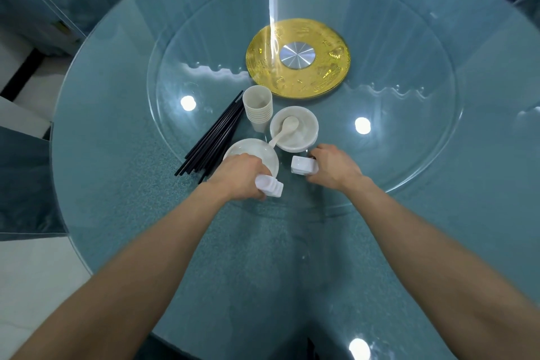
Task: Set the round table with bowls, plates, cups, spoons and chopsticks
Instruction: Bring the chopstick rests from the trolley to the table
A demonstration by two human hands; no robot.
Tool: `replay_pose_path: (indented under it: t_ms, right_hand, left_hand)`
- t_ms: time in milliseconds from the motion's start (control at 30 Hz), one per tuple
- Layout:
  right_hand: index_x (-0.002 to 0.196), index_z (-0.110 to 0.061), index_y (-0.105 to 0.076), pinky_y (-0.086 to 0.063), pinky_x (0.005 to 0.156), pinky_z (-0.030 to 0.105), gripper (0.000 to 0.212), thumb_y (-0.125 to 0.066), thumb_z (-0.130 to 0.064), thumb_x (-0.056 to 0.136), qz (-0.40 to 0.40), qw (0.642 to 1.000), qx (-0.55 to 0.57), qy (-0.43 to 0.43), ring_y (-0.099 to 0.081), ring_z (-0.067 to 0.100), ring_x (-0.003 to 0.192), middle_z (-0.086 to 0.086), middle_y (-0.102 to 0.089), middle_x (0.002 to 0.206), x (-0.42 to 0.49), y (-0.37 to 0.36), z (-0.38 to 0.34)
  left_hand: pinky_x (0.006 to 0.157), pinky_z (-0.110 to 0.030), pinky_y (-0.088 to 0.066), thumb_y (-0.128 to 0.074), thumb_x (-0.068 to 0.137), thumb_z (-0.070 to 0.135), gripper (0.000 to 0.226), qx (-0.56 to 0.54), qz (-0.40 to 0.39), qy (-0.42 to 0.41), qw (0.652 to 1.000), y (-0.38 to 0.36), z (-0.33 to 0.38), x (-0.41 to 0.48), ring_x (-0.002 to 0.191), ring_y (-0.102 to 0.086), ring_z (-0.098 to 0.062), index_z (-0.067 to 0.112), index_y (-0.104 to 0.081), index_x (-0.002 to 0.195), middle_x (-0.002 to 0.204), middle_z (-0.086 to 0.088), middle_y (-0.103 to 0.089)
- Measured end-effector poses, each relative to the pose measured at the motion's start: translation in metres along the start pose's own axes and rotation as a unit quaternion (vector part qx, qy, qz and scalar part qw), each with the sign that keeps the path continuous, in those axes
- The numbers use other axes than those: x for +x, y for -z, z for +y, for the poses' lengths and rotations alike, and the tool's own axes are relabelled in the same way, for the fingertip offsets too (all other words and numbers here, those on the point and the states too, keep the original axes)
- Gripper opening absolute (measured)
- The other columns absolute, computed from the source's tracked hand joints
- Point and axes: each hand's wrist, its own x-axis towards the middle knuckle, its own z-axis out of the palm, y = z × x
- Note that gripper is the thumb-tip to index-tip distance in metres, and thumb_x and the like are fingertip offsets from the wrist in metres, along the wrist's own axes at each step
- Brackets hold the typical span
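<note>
the setting has barely begun, as far as this view shows. all the tableware sits bunched together at the near edge of the glass turntable (394,137), in front of the person, and no place looks laid anywhere on the round bench (131,190).

a stack of cups (258,109) stands nearest the gold hub (298,58). just right of it are the bowls (310,137), with a white spoon (287,126) lying inside, its handle pointing towards the plates (248,147). how many bowls or plates are stacked cannot be told. the black chopsticks (216,140) lie in a loose fanned bundle to the left, their far ends beside the cups.

the left hand (239,175) is over the near edge of the plates, its fingers curled round a small ridged white stack (270,188). the right hand (336,166) is just below the bowls and grasps a second white stack (304,166), which sits on or just above the glass. these could be chopstick rests, but the pieces are too small to be sure.

what is left, by this judgement, is nearly everything: bowls, plates, cups, spoons and chopsticks all need sharing out round the rim. only one spoon is visible.
</note>
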Motion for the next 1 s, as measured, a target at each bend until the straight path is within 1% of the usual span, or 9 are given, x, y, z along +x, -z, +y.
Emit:
replay_pose_path:
  t_ms: [67, 167, 267, 333, 400, 467, 567, 833, 1000]
  right_hand:
    - [0.122, -0.015, -0.066, -0.057, 0.088, 0.044, 0.053, -0.08, -0.042, 0.079, 0.012, 1.0, -0.006, 0.0, -0.06, 0.028, 0.11, 0.002, -0.061, 0.118, -0.005, 0.0, 0.003]
    - [0.141, -0.017, -0.056, -0.049, 0.102, 0.044, 0.079, -0.082, -0.051, 0.075, 0.045, 0.999, -0.019, -0.004, -0.055, 0.029, 0.123, 0.005, -0.058, 0.128, -0.016, -0.002, 0.01]
    - [0.146, -0.018, -0.052, -0.044, 0.109, 0.044, 0.087, -0.079, -0.06, 0.075, 0.103, 0.995, 0.009, -0.015, -0.05, 0.028, 0.13, 0.005, -0.055, 0.133, -0.035, -0.006, 0.016]
    - [0.144, -0.016, -0.056, -0.047, 0.107, 0.043, 0.078, -0.075, -0.057, 0.08, 0.163, 0.985, 0.054, -0.021, -0.054, 0.027, 0.125, 0.004, -0.058, 0.128, -0.05, -0.011, 0.018]
    - [0.135, -0.017, -0.063, -0.054, 0.096, 0.042, 0.06, -0.072, -0.051, 0.087, 0.209, 0.971, 0.111, -0.036, -0.061, 0.024, 0.109, 0.001, -0.062, 0.118, -0.062, -0.017, 0.016]
    - [0.124, -0.018, -0.068, -0.057, 0.087, 0.041, 0.041, -0.07, -0.043, 0.092, 0.214, 0.963, 0.152, -0.055, -0.063, 0.021, 0.092, -0.003, -0.063, 0.11, -0.072, -0.023, 0.013]
    - [0.114, -0.017, -0.07, -0.057, 0.086, 0.041, 0.026, -0.066, -0.035, 0.096, 0.184, 0.965, 0.169, -0.083, -0.062, 0.02, 0.084, -0.003, -0.065, 0.108, -0.083, -0.034, 0.013]
    - [0.126, -0.015, -0.068, -0.055, 0.093, 0.039, 0.032, -0.062, -0.032, 0.099, 0.131, 0.972, 0.159, -0.112, -0.068, 0.025, 0.1, 0.002, -0.067, 0.121, -0.092, -0.055, 0.02]
    - [0.13, -0.014, -0.067, -0.054, 0.095, 0.039, 0.035, -0.062, -0.032, 0.1, 0.115, 0.974, 0.156, -0.118, -0.068, 0.026, 0.104, 0.003, -0.067, 0.125, -0.089, -0.06, 0.027]
  left_hand:
    - [0.052, -0.027, -0.025, -0.083, 0.067, 0.059, 0.031, 0.005, 0.008, -0.002, 1.0, -0.001, 0.002, -0.002, 0.078, -0.06, -0.018, 0.043, -0.057, 0.069, 0.082, 0.01, -0.065]
    - [0.054, -0.029, -0.027, -0.084, 0.068, 0.061, 0.027, 0.004, 0.022, -0.004, 1.0, 0.0, 0.006, -0.005, 0.08, -0.06, -0.019, 0.045, -0.067, 0.081, 0.083, 0.01, -0.065]
    - [0.06, -0.032, -0.034, -0.084, 0.07, 0.059, 0.029, -0.002, 0.03, -0.003, 1.0, 0.001, 0.011, -0.009, 0.082, -0.06, -0.019, 0.041, -0.074, 0.09, 0.085, 0.01, -0.066]
    - [0.062, -0.033, -0.037, -0.084, 0.072, 0.057, 0.028, -0.003, 0.034, -0.007, 0.999, 0.0, 0.014, -0.011, 0.083, -0.061, -0.019, 0.04, -0.076, 0.091, 0.085, 0.01, -0.066]
    - [0.064, -0.033, -0.037, -0.085, 0.073, 0.057, 0.027, -0.006, 0.041, -0.009, 0.999, -0.001, 0.017, -0.013, 0.082, -0.059, -0.018, 0.041, -0.076, 0.093, 0.085, 0.01, -0.065]
    - [0.066, -0.032, -0.038, -0.086, 0.073, 0.057, 0.029, -0.005, 0.048, -0.009, 0.999, -0.001, 0.021, -0.015, 0.082, -0.056, -0.018, 0.043, -0.077, 0.097, 0.086, 0.011, -0.065]
    - [0.07, -0.034, -0.043, -0.086, 0.073, 0.057, 0.034, -0.003, 0.044, -0.012, 0.999, -0.004, 0.031, -0.013, 0.087, -0.061, -0.019, 0.044, -0.077, 0.103, 0.09, 0.011, -0.069]
    - [0.069, -0.032, -0.045, -0.082, 0.073, 0.053, 0.03, 0.022, 0.052, -0.013, 0.998, -0.021, 0.068, 0.004, 0.087, -0.067, -0.019, 0.038, -0.077, 0.099, 0.09, 0.01, -0.07]
    - [0.063, -0.029, -0.037, -0.075, 0.075, 0.045, 0.019, 0.044, 0.053, -0.004, 0.998, -0.032, 0.08, 0.015, 0.083, -0.066, -0.02, 0.03, -0.074, 0.086, 0.083, 0.006, -0.067]
